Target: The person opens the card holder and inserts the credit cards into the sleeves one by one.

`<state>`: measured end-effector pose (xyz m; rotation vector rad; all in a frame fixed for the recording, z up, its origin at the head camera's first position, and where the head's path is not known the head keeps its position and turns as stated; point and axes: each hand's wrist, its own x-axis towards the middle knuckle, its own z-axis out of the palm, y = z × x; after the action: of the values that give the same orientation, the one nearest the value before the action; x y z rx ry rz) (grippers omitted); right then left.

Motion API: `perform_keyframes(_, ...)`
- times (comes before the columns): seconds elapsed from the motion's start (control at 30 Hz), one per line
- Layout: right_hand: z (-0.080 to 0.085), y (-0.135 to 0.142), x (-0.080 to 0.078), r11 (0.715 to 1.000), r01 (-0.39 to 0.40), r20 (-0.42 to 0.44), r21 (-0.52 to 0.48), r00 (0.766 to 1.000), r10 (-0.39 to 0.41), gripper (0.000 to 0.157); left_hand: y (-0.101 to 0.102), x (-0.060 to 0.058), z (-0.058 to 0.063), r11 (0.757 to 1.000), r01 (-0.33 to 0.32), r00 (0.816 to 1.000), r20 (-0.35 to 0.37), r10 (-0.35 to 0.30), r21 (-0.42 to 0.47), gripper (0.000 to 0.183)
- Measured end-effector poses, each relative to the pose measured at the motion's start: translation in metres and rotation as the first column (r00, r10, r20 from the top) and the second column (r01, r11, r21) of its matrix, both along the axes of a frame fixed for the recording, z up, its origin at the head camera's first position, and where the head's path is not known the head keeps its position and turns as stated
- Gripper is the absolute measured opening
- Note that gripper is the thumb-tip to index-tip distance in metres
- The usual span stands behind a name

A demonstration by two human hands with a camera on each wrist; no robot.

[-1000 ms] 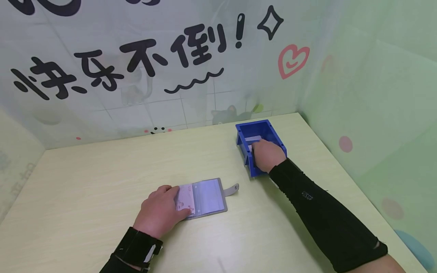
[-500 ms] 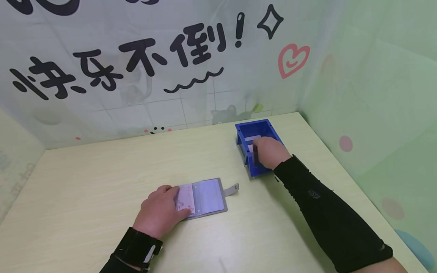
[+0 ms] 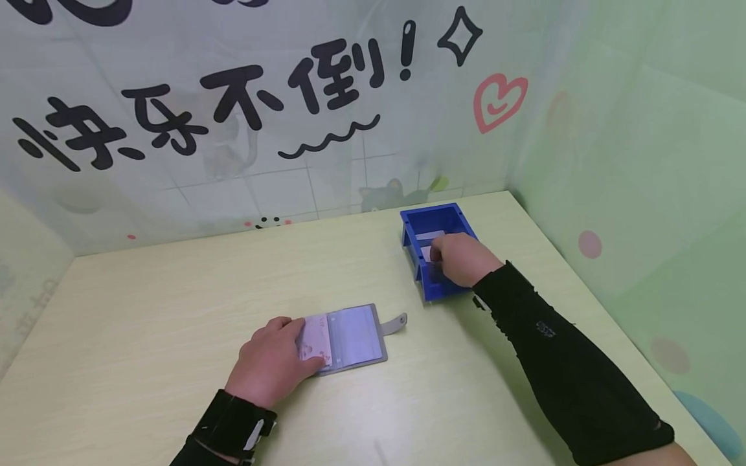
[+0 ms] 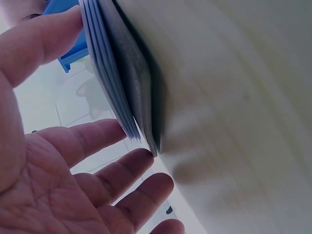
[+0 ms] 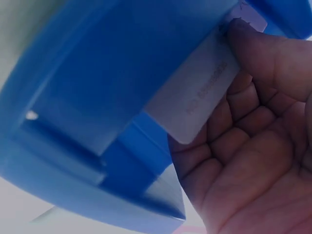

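Observation:
An unfolded card holder (image 3: 355, 333) with clear sleeves lies on the table, a pink printed card (image 3: 315, 341) showing in its left page. My left hand (image 3: 271, 362) holds that page, thumb on the near edge and index finger on the far edge. The left wrist view shows the stacked sleeves (image 4: 105, 73) between thumb and index finger, with the other fingers at the cover. My right hand (image 3: 466, 259) reaches into a blue bin (image 3: 434, 213) at the back right. There it pinches a pale card (image 5: 195, 92) with a printed number; the thumb covers one end.
The holder's grey snap strap (image 3: 394, 324) sticks out to the right. More pale cards (image 3: 431, 235) lie inside the bin. Behind the table (image 3: 175, 310) hangs a printed curtain (image 3: 250, 142), and a green one (image 3: 641, 162) closes off the right side.
My right hand has drawn back slightly to the right and up within the bin. The left hand and the card holder have stayed in place.

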<state>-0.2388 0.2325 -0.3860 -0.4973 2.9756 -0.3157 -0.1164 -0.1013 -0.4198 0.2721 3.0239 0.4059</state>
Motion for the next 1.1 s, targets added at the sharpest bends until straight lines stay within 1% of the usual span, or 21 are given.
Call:
perform_keyframes(0.1, 0.002, -0.001, 0.001, 1.000, 0.002, -0.002, -0.004, 1.000, -0.002, 0.009, 0.000, 0.000, 0.000, 1.000, -0.002, 1.000, 0.001, 0.002, 0.002, 0.075)
perform_keyframes(0.37, 0.008, -0.002, 0.003, 1.000, -0.006, -0.045, 0.010, 0.999, 0.007, 0.015, 0.000, 0.000, 0.001, 1.000, -0.004, 1.000, 0.006, 0.004, 0.006, 0.073)
perform_keyframes(0.57, 0.009, 0.000, 0.003, 1.000, 0.007, -0.113, 0.010, 0.994, -0.006, 0.015, 0.000, 0.000, 0.001, 1.000, -0.003, 1.000, 0.005, 0.003, 0.006, 0.074)
perform_keyframes(0.73, 0.010, 0.002, 0.002, 0.997, 0.067, -0.145, -0.047, 0.987, -0.073, 0.017, 0.000, 0.001, 0.000, 1.000, -0.003, 1.000, 0.000, 0.003, 0.009, 0.074)
perform_keyframes(0.87, 0.011, 0.005, 0.003, 0.985, 0.125, -0.179, -0.121, 0.973, -0.145, 0.019, 0.000, 0.001, 0.001, 1.000, -0.003, 1.000, -0.004, 0.003, 0.014, 0.073)
perform_keyframes(1.0, 0.015, 0.006, 0.006, 0.963, 0.177, -0.216, -0.204, 0.951, -0.220, 0.019, 0.000, 0.001, 0.001, 1.000, -0.007, 1.000, -0.002, 0.007, 0.021, 0.074)
perform_keyframes(1.1, 0.021, 0.006, 0.011, 0.935, 0.210, -0.231, -0.287, 0.932, -0.281, 0.018, -0.001, 0.000, 0.001, 0.999, -0.010, 1.000, -0.001, 0.010, 0.034, 0.074)
